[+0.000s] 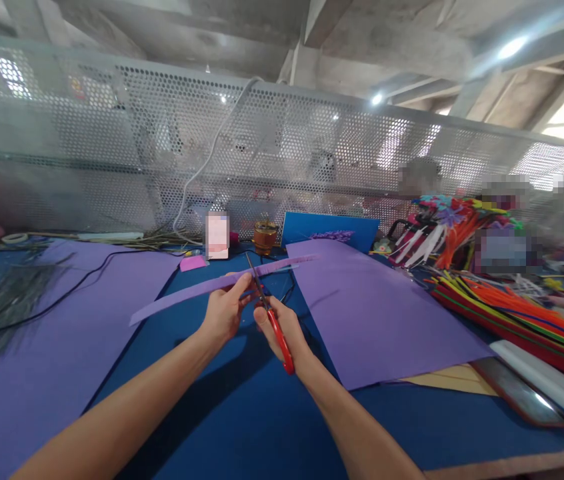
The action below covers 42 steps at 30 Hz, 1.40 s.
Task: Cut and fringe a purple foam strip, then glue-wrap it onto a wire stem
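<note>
A long narrow purple strip is pinched between the thumb and fingers of my left hand. It runs from lower left to upper right, above the blue table. My right hand is closed around red-handled scissors. Their dark blades point up and away from me and cross the strip just right of my left fingertips. Whether the blades have cut into it I cannot tell. Large purple sheets lie on both sides, one on the left and one on the right.
A perforated metal screen stands behind the table. Before it are a phone, an amber jar and a blue board. Colourful pipe cleaners are heaped at right. A black cable crosses the left sheet beside dark bristly stems.
</note>
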Available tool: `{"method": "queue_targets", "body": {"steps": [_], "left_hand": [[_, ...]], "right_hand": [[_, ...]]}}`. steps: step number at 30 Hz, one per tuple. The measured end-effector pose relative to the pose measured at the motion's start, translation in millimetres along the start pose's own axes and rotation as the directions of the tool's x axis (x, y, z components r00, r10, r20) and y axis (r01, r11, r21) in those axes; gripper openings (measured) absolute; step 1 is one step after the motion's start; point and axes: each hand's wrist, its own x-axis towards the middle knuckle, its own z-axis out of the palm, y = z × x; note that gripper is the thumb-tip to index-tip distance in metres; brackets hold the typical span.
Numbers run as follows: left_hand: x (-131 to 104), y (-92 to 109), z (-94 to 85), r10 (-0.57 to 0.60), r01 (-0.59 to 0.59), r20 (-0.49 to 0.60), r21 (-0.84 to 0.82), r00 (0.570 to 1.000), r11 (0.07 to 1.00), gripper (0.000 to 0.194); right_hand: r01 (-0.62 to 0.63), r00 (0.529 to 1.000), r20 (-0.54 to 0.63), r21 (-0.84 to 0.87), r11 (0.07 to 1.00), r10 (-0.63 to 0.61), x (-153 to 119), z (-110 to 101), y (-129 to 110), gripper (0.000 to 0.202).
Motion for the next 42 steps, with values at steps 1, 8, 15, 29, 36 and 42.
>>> {"method": "queue_targets", "body": {"steps": [1,8,15,29,36,42], "left_hand": [[-0.1,0.0,0.0,-0.002,0.002,0.000,-0.003,1.000,1.000,0.029],[-2.8,1.5,0.4,-0.004,0.005,0.017,-0.023,1.000,1.000,0.026],[-1.8,-1.1,0.0,-0.015,0.014,-0.013,-0.031,1.000,0.999,0.027],[-1.0,-2.2,-1.3,-0.030,0.029,-0.025,-0.047,0.999,0.998,0.028],[-0.6,-2.6,-1.7,-0.030,0.029,-0.024,-0.047,0.999,0.998,0.028],[-0.1,-3.5,-2.9,-0.043,0.042,-0.025,-0.048,0.999,0.998,0.029]], "right_hand": [[0.003,1.000,-0.008,0.005,1.000,-0.003,0.0,-0.4,-2.1,0.035],[-0.034,0.999,-0.011,0.074,0.997,0.035,-0.9,2.0,-7.5,0.041],[-0.108,0.994,-0.001,0.162,0.981,0.110,-2.3,8.4,-3.2,0.046],[-0.173,0.985,0.022,0.199,0.965,0.172,-3.2,9.1,-7.0,0.044],[-0.179,0.984,0.034,0.214,0.960,0.176,-3.4,8.6,-9.1,0.046],[-0.198,0.980,0.035,0.223,0.954,0.195,-3.7,9.2,-9.4,0.047]]}}
